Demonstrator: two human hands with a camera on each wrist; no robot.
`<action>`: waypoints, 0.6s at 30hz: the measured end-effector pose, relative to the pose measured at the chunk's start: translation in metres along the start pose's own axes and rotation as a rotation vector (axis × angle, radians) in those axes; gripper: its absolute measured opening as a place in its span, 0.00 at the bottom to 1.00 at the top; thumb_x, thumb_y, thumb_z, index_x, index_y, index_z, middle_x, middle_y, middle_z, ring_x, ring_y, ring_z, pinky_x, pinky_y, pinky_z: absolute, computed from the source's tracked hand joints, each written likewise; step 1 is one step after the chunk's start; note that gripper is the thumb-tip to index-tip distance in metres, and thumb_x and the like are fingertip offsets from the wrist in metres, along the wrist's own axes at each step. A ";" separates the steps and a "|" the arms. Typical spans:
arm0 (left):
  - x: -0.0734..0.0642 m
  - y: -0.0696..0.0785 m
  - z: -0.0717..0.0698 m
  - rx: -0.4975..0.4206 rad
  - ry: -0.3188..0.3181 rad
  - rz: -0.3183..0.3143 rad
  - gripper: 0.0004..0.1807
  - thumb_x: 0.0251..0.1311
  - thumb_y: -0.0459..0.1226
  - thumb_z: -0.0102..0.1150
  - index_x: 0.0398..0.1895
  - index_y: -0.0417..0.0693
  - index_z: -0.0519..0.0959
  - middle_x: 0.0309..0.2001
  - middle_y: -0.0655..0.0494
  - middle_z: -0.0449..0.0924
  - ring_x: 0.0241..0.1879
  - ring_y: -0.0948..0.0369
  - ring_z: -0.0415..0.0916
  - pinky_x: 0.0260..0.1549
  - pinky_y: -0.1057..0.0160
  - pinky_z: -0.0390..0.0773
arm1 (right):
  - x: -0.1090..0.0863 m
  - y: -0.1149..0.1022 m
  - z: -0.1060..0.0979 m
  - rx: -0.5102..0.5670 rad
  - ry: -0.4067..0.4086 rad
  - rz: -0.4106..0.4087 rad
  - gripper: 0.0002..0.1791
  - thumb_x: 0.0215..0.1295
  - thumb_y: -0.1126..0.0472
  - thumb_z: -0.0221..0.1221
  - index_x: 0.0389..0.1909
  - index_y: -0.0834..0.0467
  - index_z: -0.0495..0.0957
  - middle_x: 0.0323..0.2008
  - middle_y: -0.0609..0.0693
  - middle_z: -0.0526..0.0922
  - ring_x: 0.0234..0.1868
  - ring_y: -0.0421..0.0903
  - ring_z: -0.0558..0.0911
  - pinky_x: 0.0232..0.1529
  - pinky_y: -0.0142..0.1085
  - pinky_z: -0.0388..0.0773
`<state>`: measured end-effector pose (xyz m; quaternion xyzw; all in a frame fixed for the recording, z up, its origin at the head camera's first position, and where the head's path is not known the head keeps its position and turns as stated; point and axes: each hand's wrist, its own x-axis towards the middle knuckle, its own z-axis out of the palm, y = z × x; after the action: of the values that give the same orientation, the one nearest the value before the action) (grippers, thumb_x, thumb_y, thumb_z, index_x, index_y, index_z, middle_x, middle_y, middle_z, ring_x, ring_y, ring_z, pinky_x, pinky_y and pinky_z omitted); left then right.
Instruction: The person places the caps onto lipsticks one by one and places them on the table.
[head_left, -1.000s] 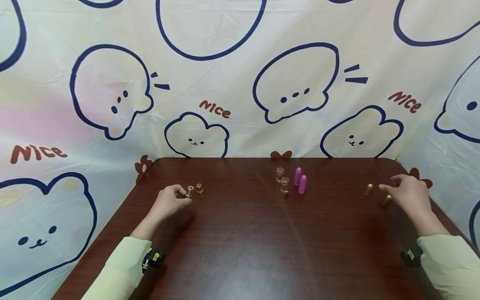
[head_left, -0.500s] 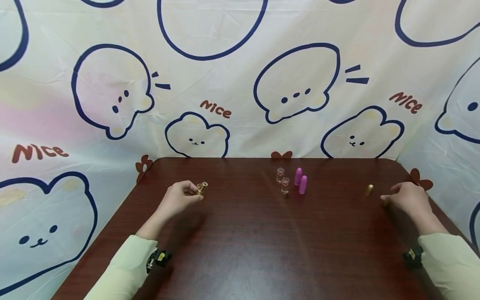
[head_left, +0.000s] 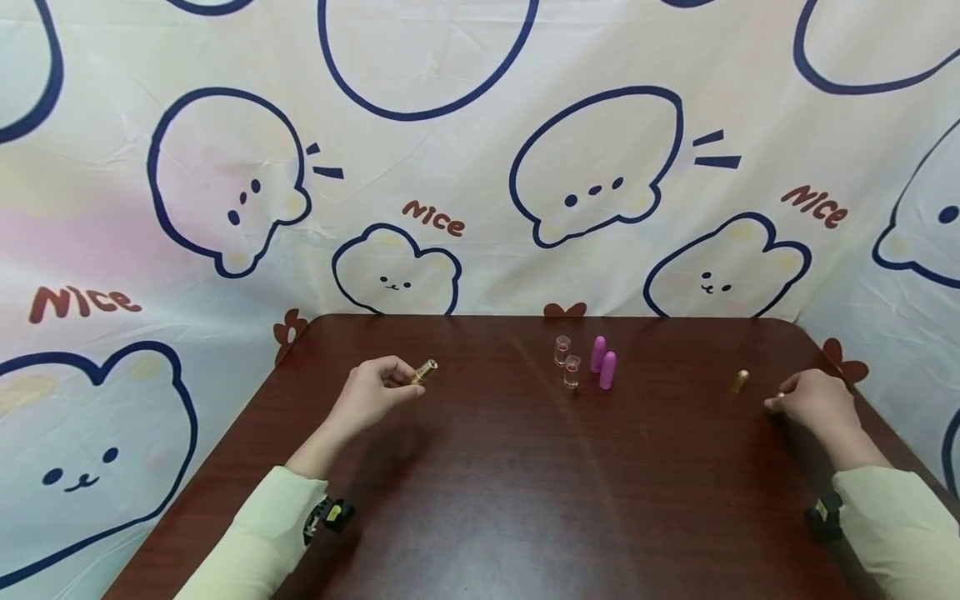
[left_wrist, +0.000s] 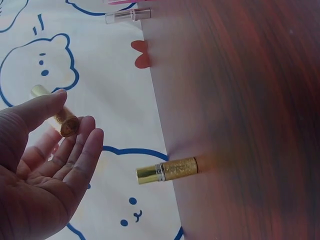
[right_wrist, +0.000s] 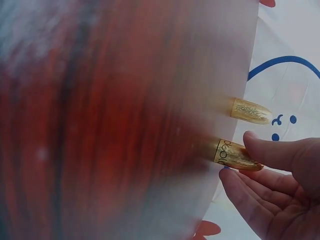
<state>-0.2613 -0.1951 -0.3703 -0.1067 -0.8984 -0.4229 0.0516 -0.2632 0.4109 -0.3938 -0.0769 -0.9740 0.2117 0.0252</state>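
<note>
My left hand (head_left: pixel 378 387) pinches a gold lipstick tube (head_left: pixel 425 372) between thumb and fingertips, tilted and raised off the table. A second gold lipstick tube (left_wrist: pixel 167 170) stands on the table beside that hand in the left wrist view; in the head view the hand hides it. At the right, my right hand (head_left: pixel 813 404) has its thumb and fingers around a bullet-shaped gold lipstick cap (right_wrist: pixel 235 155) with dark lettering, standing on the table. Another gold cap (head_left: pixel 741 382) stands just to the left of that hand.
Two clear lipstick tubes (head_left: pixel 572 372) and two pink bullet-shaped caps (head_left: pixel 607 370) stand together at the table's far middle. The dark wooden table (head_left: pixel 525 483) ends against a printed cloth backdrop (head_left: pixel 480 183).
My left hand has moved right, picked up one gold tube and tilted it. My right hand has closed around the nearer gold cap.
</note>
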 end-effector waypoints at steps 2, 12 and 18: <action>0.000 0.002 0.002 -0.009 -0.001 0.011 0.07 0.55 0.34 0.70 0.35 0.43 0.82 0.32 0.53 0.81 0.30 0.58 0.78 0.30 0.60 0.76 | 0.000 0.000 0.001 0.004 0.005 -0.004 0.13 0.54 0.59 0.68 0.25 0.68 0.80 0.24 0.57 0.79 0.29 0.57 0.75 0.28 0.47 0.71; 0.001 0.011 0.008 -0.025 0.013 0.062 0.09 0.54 0.35 0.72 0.36 0.44 0.83 0.32 0.54 0.81 0.31 0.56 0.74 0.30 0.60 0.76 | -0.001 0.000 0.002 -0.005 -0.004 -0.010 0.15 0.56 0.60 0.66 0.15 0.60 0.77 0.16 0.48 0.74 0.25 0.51 0.71 0.24 0.40 0.64; 0.003 0.014 0.010 -0.046 0.018 0.093 0.09 0.54 0.36 0.72 0.37 0.44 0.83 0.32 0.54 0.81 0.30 0.57 0.74 0.29 0.61 0.76 | -0.003 -0.002 0.000 -0.015 0.005 -0.004 0.15 0.56 0.60 0.66 0.13 0.59 0.77 0.17 0.49 0.75 0.25 0.51 0.72 0.24 0.40 0.65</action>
<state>-0.2605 -0.1780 -0.3661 -0.1454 -0.8820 -0.4415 0.0769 -0.2607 0.4088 -0.3936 -0.0756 -0.9756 0.2042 0.0276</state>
